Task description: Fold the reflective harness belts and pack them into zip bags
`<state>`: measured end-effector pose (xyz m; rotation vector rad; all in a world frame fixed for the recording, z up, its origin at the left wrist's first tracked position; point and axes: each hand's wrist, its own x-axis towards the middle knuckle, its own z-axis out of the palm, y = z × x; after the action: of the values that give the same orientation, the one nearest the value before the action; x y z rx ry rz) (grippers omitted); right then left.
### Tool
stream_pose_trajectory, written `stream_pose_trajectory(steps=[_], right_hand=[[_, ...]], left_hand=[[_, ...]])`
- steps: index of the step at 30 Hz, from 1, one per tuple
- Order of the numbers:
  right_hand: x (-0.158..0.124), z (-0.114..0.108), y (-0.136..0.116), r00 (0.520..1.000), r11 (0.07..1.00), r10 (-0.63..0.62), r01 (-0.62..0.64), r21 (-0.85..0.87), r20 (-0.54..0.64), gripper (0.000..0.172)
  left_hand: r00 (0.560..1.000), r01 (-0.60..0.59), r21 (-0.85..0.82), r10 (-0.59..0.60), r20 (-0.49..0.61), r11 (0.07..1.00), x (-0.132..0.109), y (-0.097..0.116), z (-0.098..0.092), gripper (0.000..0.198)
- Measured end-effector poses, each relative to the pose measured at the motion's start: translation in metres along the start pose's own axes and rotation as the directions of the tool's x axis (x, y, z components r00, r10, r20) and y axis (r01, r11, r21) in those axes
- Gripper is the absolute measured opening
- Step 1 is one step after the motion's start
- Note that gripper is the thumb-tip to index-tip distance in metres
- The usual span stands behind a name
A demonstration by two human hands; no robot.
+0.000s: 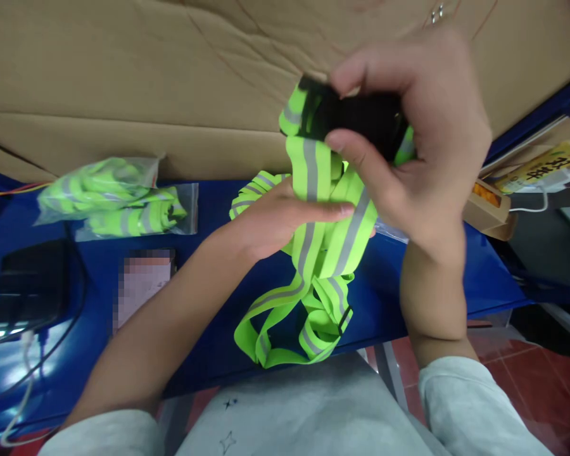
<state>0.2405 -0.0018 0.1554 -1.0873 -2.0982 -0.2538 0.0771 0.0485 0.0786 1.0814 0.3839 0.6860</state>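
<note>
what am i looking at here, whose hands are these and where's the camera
There is no machine here. These are a person's two bare hands, seen from one camera worn on that person's head, looking forward and down. The arm coming from the lower right ends in the right hand, its grip closed on a black piece at the top of a tangle of neon-yellow reflective straps. The left hand lays its fingers across the straps lower down; whether it pinches them is unclear. Below is a blue table. On it, at the left, lie clear bags of similar straps, a black device with cables, and a blurred-out card. Brown cardboard stands behind.
</note>
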Motion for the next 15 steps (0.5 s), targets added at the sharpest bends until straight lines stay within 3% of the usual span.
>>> stream_pose_trajectory(steps=[4,7,11,15], right_hand=[[0.0,-0.004,0.006,0.98,0.984,-0.104,0.077,0.159,0.168,0.027],[-0.003,0.008,0.006,0.988,0.984,-0.115,0.098,0.149,0.107,0.033],[-0.002,0.018,0.01,0.988,0.978,-0.156,0.157,0.138,-0.02,0.03],[0.0,0.005,0.018,0.955,0.938,-0.206,0.13,0.322,0.213,0.027]], left_hand=[[0.999,0.029,-0.036,-0.028,0.03,0.999,0.001,0.01,-0.008,0.017],[0.996,-0.022,-0.021,0.024,0.082,1.0,0.0,0.017,-0.016,0.028],[0.972,-0.191,0.044,0.183,0.145,0.98,-0.005,0.022,-0.025,0.045],[0.97,-0.233,0.145,0.221,0.097,0.961,-0.006,0.022,-0.027,0.036]])
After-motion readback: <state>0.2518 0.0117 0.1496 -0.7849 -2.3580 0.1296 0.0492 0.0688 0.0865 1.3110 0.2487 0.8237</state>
